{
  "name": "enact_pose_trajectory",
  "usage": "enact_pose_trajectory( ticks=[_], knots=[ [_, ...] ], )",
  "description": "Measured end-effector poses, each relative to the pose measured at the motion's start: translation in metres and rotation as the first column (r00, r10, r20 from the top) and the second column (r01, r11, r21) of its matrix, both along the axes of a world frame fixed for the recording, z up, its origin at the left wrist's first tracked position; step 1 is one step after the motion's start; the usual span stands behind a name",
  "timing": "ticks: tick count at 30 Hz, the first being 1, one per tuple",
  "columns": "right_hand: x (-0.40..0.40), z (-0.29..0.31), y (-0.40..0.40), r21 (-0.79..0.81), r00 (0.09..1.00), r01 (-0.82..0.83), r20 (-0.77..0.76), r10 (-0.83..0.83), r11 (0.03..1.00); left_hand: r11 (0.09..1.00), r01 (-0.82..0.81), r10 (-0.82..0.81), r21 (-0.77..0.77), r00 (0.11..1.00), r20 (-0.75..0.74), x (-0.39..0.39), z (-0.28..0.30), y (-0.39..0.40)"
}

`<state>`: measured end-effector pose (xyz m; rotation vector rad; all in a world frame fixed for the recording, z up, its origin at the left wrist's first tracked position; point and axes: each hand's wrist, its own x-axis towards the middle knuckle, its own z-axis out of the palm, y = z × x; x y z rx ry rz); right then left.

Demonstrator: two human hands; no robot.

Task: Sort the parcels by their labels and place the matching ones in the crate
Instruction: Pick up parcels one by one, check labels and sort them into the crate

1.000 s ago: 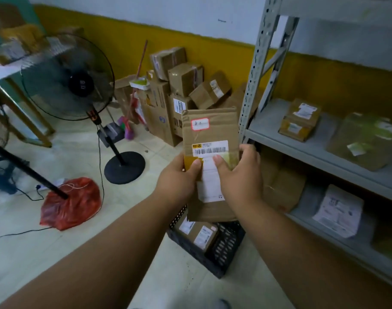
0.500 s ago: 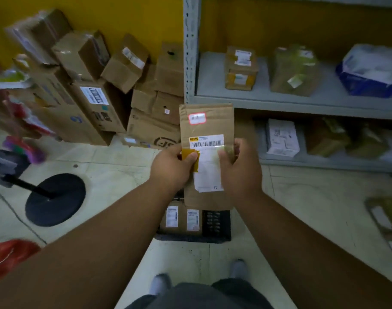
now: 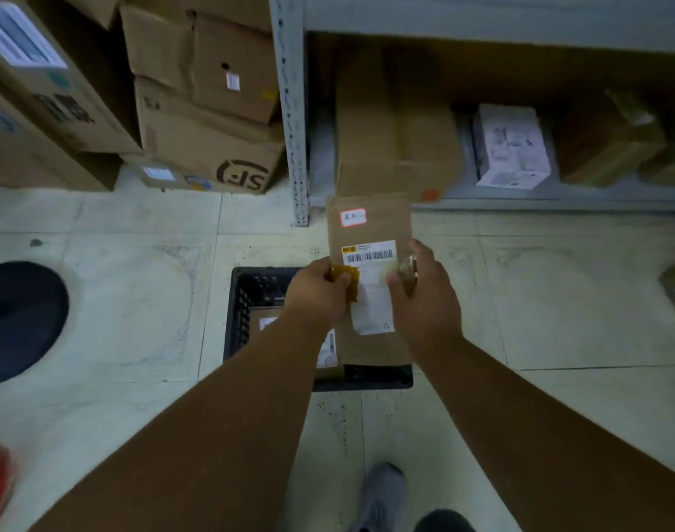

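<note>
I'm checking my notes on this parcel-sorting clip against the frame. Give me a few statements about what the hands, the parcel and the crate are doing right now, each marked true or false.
1. Both hands grip the flat brown parcel. True: the left hand and the right hand hold its two sides.
2. The black crate is empty. False: at least one labelled parcel lies in it.
3. The held parcel hangs over the crate. True.
4. The held parcel bears no labels. False: it has a red-edged sticker and a barcode label.
5. The crate stands on the shelf. False: it sits on the floor in front of it.
</note>
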<state>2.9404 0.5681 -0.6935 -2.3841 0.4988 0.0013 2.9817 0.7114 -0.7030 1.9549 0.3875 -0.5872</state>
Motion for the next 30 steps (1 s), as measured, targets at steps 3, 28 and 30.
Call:
enact_pose_trajectory(
  ticks=[3, 28, 30],
  knots=[
    [0.004, -0.1, -0.006, 0.017, 0.999, -0.031, -0.025, 0.031, 0.999, 0.995, 0.008, -0.018, -0.099, 0.995, -0.093, 0.0, -0.098, -0.002],
    [-0.025, -0.34, -0.034, -0.268, 0.997, -0.057, 0.036, 0.069, 0.962, 0.982, 0.111, -0.112, -0.154, 0.994, 0.003, -0.003, -0.319, -0.02],
    [-0.028, -0.345, -0.04, -0.266, 0.997, -0.055, 0.029, 0.065, 0.962, 0.985, 0.114, -0.116, -0.131, 0.993, -0.008, -0.005, -0.321, -0.025]
  ],
)
